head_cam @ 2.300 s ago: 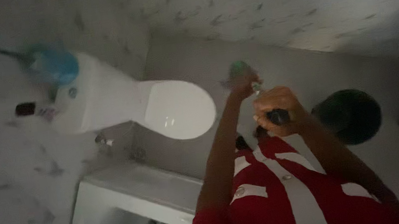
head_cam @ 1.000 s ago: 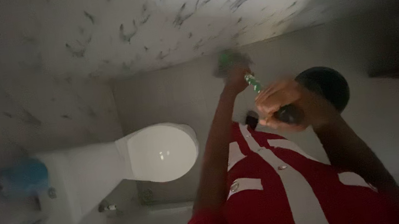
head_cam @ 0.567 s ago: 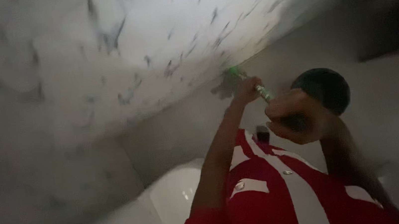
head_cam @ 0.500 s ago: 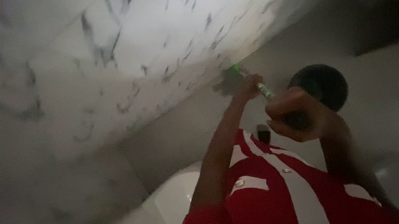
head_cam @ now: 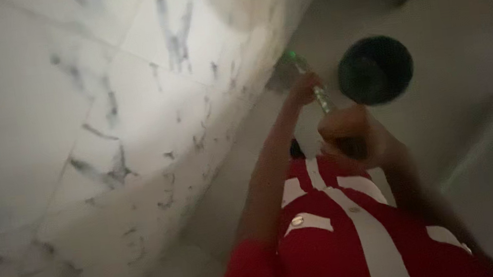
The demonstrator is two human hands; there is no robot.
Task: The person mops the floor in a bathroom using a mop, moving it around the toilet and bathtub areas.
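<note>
Dim bathroom, pic blurry. Nearest: red-and-white shirt (head_cam: pixel 344 232), both arms stretched fwd from it. R hand (head_cam: pixel 352 139) is fisted tight round the dark end of a long-handled brush (head_cam: pixel 319 96), the rear grip. Just ahead of that fist the green-and-white shaft runs up to the L hand (head_cam: pixel 304 87), also closed round it, the fwd grip. Beyond the L hand the green brush head (head_cam: pixel 288 66) sits at the foot of the marble-tiled wall (head_cam: pixel 132 108), where it meets the grey floor (head_cam: pixel 453 102); looks touching, can't be sure w/ the blur. Right of both grips, apart from them, a round dark bucket (head_cam: pixel 375 70). Imo to scrub well: keep hands spaced, press thru the fwd hand, short strokes along the wall-floor joint, feet steady on wet floor
</note>
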